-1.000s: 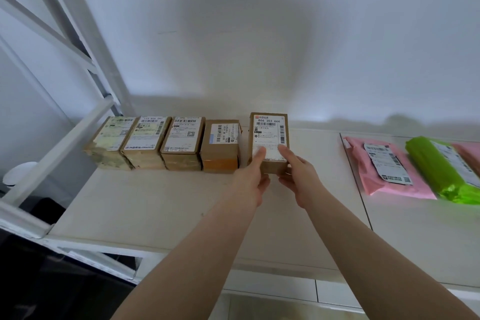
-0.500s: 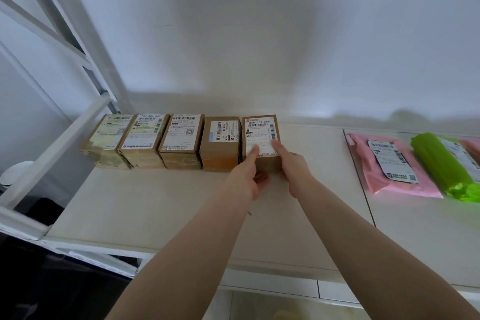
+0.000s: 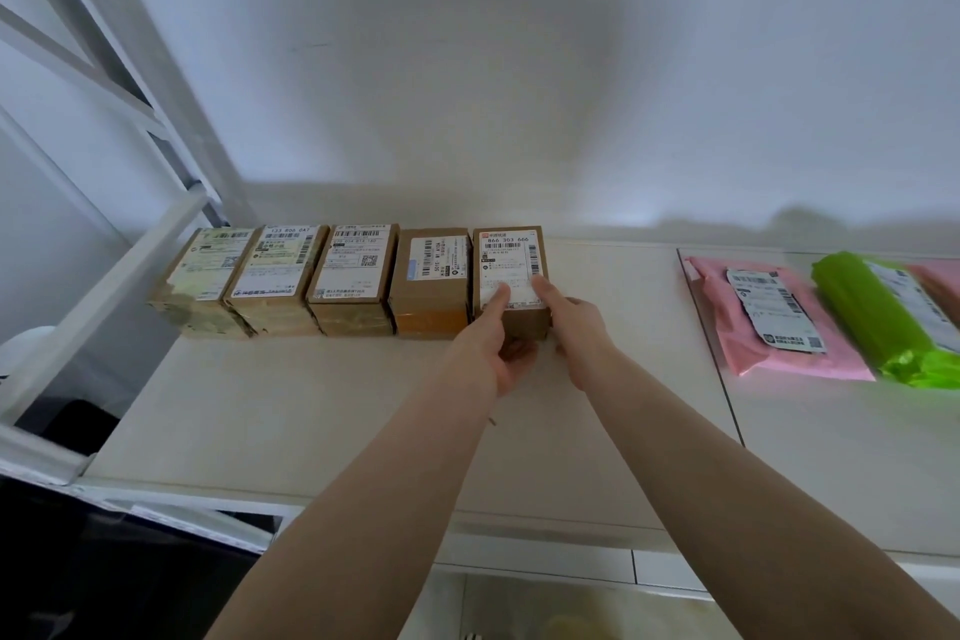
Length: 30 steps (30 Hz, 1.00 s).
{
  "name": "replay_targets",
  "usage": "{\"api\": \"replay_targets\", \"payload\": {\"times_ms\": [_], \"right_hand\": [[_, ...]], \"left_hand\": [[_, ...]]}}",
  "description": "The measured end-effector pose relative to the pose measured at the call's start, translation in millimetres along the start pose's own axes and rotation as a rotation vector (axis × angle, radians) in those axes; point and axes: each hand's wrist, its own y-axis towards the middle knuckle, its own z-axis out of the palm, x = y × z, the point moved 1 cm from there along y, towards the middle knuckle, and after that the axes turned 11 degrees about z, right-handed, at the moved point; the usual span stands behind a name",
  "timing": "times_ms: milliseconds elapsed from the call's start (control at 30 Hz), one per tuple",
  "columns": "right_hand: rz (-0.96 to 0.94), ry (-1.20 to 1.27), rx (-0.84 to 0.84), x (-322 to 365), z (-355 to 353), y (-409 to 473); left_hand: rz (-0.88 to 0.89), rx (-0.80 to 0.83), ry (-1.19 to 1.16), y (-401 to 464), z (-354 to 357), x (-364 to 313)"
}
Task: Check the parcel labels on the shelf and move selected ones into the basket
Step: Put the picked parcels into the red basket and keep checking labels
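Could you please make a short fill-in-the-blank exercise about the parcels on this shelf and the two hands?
1. The row of brown cardboard boxes on the white shelf counts ____ boxes.
2. The left hand and the right hand hold the ____ box of the row.
3. The label on that held box begins with the number ____.
4. The green plastic parcel lies partly on a ____ mailer bag.

Missing words: five; rightmost; 866; pink

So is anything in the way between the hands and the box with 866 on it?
No. Both the left hand and right hand already touch the 866 box, thumbs on its label. The basket isn't visible.
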Motion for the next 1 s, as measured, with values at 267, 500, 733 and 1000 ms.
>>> {"api": "replay_targets", "payload": {"times_ms": [267, 500, 733, 1000], "right_hand": [[-0.007, 0.086, 0.022, 5, -35, -13], [-0.01, 0.251, -0.026, 3, -92, -17], [0.119, 0.357, -0.09, -22, -207, -15], [0.287, 0.461, 0.066, -50, -281, 6]], "left_hand": [[-0.077, 0.085, 0.211, -10, 24, 27], [0.009, 0.21, 0.218, -26, 79, 60], [0.137, 0.137, 0.389, -29, 155, 130], [0.365, -0.029, 0.494, -1, 204, 194]]}}
